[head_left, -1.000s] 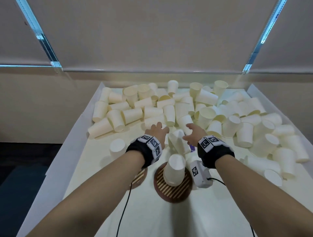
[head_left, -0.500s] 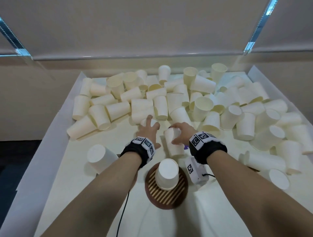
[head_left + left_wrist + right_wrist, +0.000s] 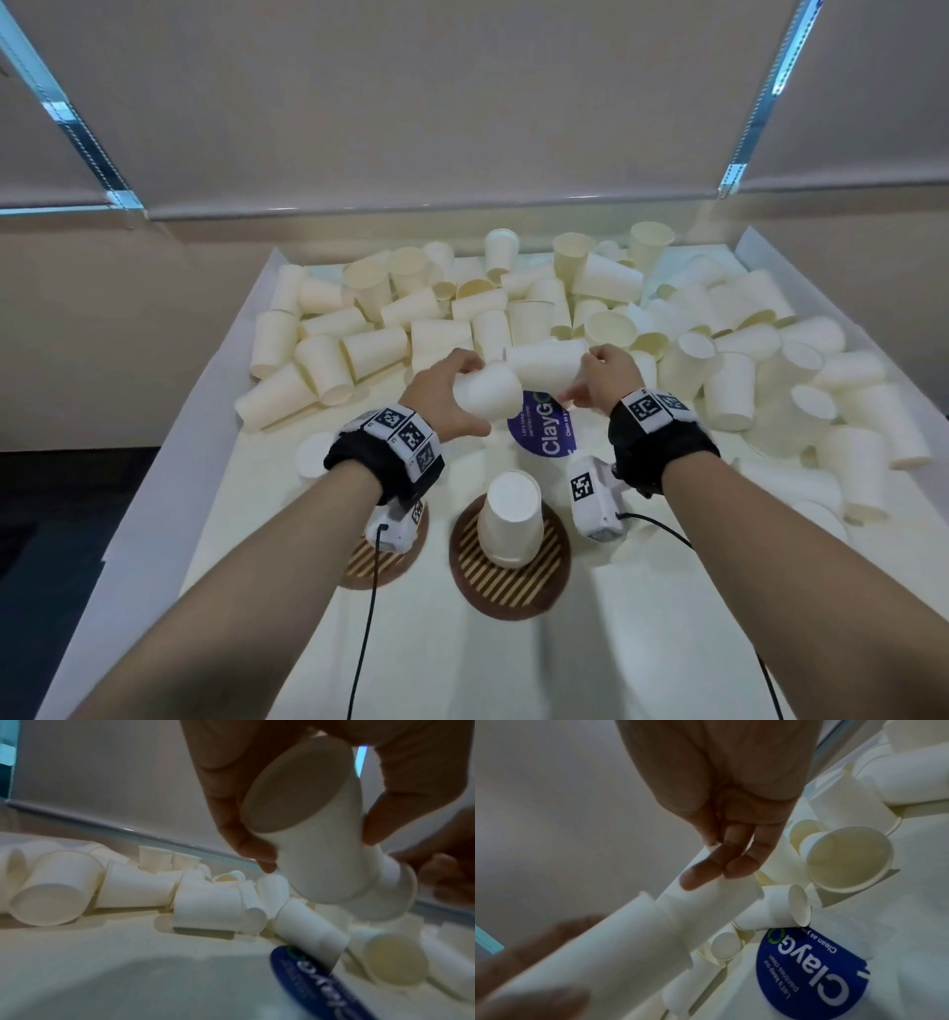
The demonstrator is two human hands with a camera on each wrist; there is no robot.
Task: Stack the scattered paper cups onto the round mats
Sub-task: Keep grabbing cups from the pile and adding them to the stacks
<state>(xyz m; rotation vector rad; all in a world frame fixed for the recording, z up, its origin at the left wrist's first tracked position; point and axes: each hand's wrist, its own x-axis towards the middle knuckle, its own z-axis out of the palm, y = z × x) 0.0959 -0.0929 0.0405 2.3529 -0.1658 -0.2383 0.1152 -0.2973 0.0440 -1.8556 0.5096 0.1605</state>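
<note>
Nearest: two round mats on the white tray (image 3: 169, 462). Middle mat (image 3: 508, 570) carries an upside-down cup stack (image 3: 511, 519); left mat (image 3: 377, 557) lies partly under the left wrist.

Above the tray, left hand (image 3: 441, 395) grips one cup (image 3: 485, 393), fingers curled round its wall, closed bottom toward the wrist. Right hand (image 3: 606, 377) pinches a second cup (image 3: 547, 362) near its rim. The two cups meet, one slid partway over the other.

Beneath them, a blue round sticker (image 3: 544, 429).

Beyond: loose cups (image 3: 390, 329) heaped across the far tray, mostly on their sides.
</note>
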